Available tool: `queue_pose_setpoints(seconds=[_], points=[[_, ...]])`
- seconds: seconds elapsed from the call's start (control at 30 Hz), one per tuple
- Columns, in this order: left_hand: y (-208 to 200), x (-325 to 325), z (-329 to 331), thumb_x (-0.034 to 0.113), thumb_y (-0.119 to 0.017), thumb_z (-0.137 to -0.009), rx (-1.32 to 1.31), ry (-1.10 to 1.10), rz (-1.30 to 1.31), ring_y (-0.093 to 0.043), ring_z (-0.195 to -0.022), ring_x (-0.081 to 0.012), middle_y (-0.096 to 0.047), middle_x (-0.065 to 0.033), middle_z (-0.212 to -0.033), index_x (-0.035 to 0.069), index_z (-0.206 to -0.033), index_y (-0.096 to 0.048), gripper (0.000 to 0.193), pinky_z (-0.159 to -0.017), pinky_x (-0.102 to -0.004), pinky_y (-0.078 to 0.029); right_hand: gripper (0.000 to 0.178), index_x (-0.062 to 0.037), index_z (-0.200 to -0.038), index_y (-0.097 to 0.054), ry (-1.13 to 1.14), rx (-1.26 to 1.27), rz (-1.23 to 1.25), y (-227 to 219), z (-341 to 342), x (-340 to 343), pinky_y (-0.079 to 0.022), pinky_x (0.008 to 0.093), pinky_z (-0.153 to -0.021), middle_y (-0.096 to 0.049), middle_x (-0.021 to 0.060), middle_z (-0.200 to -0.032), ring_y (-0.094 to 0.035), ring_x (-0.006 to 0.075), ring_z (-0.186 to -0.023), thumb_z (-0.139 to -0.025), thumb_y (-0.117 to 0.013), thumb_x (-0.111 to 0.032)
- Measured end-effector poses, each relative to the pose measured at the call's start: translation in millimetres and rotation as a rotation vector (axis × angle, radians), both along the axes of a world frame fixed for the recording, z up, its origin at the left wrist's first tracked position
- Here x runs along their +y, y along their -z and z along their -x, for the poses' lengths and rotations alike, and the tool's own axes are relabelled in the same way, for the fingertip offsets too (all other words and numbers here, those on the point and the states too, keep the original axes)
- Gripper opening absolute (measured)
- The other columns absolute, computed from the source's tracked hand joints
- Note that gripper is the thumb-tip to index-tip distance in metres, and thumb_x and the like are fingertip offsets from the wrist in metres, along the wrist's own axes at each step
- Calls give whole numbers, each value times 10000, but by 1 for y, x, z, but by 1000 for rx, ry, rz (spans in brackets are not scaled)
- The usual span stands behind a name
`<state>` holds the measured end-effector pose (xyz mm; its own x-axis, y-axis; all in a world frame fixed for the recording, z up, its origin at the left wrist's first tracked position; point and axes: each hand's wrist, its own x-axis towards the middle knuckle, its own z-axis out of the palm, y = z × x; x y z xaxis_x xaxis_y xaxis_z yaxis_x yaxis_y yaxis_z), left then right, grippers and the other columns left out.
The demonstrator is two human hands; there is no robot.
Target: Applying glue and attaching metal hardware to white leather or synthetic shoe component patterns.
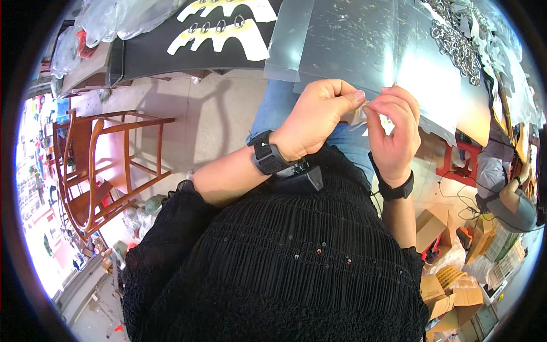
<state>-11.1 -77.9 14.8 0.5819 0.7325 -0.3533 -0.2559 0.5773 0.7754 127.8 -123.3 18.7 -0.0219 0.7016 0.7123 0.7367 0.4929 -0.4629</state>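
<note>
Close together at the table's near edge, both my hands are closed in a pinch. My left hand (318,117) presses thumb and forefinger together, and its tips almost meet those of my right hand (397,126). Whatever lies between the fingertips is too small and too covered to name. A bit of something pale shows just under them. Beyond the hands a clear plastic sheet (347,48) covers the table, with small specks on it. To the far left, a white scalloped card (249,43) carries several metal rings, and a similar card (228,8) lies behind it.
A heap of metal rings (458,48) lies at the far right of the table. On the left stands a wooden chair (94,165). Cardboard boxes (456,299) and a red stool (460,162) are at the right. Plastic bags (122,20) sit far left; another person's arm (510,196) shows at right.
</note>
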Motion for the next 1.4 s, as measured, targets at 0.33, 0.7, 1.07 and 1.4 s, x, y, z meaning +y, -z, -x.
queue_pose_setpoints(seconds=[0.33,0.7,1.07,1.4], points=[[4,1,2,105,-556,-848,100,36,-250,-524,-775,-80,-581,-18,-853,2,-879,-589,113,-705,-216,-423,396,-9,-1065,-397,-205,788,382,3,7,-10,-431,262,-788,-499,62,-910,-510,119,-832,-736,-533,165],[3,7,6,80,-555,-837,84,54,-533,-497,-796,-86,-559,-33,-906,7,-801,-593,90,-685,-223,-417,324,-2,-985,-418,-214,709,263,3,11,-12,-445,250,-750,-503,88,-881,-515,142,-843,-735,-536,167],[-1,7,6,61,-562,-818,85,32,-513,-503,-679,-82,-510,-31,-900,-16,-799,-569,80,-596,-218,-425,406,-20,-1107,-443,-74,534,376,-2,8,-11,-427,231,-719,-531,48,-800,-528,121,-795,-739,-557,110],[11,14,9,182,-517,-876,215,241,-453,-488,-827,-82,-539,-17,-940,-12,-865,-584,205,-760,-231,-394,304,-12,-1059,-472,-184,964,682,-6,1,-8,-387,187,-631,-518,5,-802,-479,65,-730,-772,-532,67]])
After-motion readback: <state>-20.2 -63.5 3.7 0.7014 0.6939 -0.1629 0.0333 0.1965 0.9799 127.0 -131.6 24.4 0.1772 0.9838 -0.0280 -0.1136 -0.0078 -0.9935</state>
